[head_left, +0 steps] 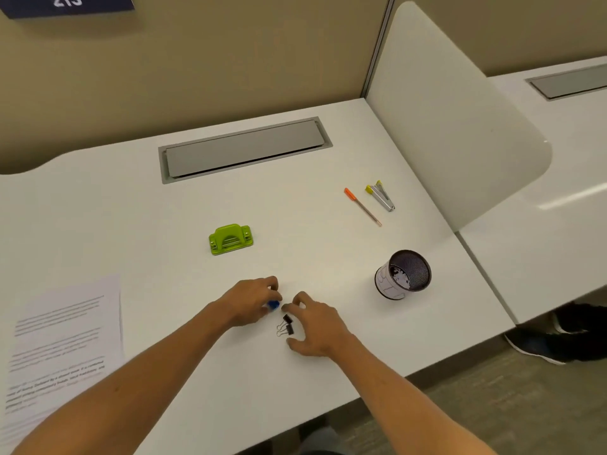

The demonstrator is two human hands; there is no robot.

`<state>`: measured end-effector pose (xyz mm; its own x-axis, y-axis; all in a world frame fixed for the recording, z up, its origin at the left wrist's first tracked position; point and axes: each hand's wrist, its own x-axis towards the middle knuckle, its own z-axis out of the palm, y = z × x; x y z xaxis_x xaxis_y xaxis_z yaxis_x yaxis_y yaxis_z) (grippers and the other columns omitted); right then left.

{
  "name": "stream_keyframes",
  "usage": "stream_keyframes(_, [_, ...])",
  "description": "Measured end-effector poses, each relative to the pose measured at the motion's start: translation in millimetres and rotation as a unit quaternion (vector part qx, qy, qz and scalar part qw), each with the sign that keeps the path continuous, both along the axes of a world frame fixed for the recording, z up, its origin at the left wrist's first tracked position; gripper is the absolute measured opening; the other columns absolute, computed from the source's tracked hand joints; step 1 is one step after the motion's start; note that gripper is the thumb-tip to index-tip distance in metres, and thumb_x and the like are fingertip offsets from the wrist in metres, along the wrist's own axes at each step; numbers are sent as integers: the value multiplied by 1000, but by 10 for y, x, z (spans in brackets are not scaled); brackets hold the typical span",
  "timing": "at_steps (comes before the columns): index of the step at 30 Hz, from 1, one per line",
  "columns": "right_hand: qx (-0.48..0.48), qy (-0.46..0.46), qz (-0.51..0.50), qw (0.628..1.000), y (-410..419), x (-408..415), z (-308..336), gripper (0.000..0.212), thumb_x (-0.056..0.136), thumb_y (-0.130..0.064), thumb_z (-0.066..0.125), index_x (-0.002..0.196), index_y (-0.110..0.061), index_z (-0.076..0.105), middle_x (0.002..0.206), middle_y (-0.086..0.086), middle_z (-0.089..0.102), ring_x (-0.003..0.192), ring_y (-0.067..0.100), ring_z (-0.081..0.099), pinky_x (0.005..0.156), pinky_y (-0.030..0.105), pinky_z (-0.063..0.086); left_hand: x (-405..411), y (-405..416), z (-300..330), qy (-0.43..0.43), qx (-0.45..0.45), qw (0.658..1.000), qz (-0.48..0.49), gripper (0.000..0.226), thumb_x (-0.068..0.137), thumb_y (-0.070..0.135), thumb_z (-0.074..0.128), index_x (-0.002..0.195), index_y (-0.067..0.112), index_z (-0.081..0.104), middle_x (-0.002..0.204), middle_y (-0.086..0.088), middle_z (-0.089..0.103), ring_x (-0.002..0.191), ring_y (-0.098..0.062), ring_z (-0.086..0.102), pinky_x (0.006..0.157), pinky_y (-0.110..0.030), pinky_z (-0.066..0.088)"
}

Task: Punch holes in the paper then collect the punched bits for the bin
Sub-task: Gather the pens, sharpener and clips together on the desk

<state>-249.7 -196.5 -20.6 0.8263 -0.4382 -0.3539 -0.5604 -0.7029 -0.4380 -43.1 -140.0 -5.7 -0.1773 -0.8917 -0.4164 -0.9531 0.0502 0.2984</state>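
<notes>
Both forearms reach forward over the near edge of the white tabletop [138, 205], the hands meeting close together near its middle front. The left hand [249, 302] is curled palm-down, its fingertips closed on a small blue object [273, 304] whose kind cannot be told. The right hand [315, 326] rests just beside it with fingers loosely spread and bent, thumb on the tabletop, holding nothing; two black binder clips [286, 325] lie between thumb and forefinger, just beside the blue object. The green hole punch [231, 239] stands beyond the hands, apart from them, with bare tabletop all round it. Printed sheets of paper [62, 343] lie at the left front corner, well apart from the punch and overhanging the picture's left edge. To the right, a black mesh cup [403, 275] wrapped in white paper stands near the tabletop's right edge, light scraps visible inside it. Farther back on the right lie an orange-capped pen [362, 206] and, just beside it, a yellow-and-silver stapler [381, 196], not touching. A grey cable hatch [244, 149] is set flush into the rear of the tabletop. A white divider panel [453, 119] bounds the right side, and tan partition walls close the back. Open tabletop lies between hands and punch.
</notes>
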Motion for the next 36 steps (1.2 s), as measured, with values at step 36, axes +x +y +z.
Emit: stream_keyframes(36, [-22,-170,-459,872,-2395,-321,750,15,67,-24,77,66,-15,66,64,1,66,61,18,62,58,22,47,-453,-2070,186,42,-203,977,46,23,98,17,55,118,11,65,119,-6,59,104,-26,58,74,-37,51])
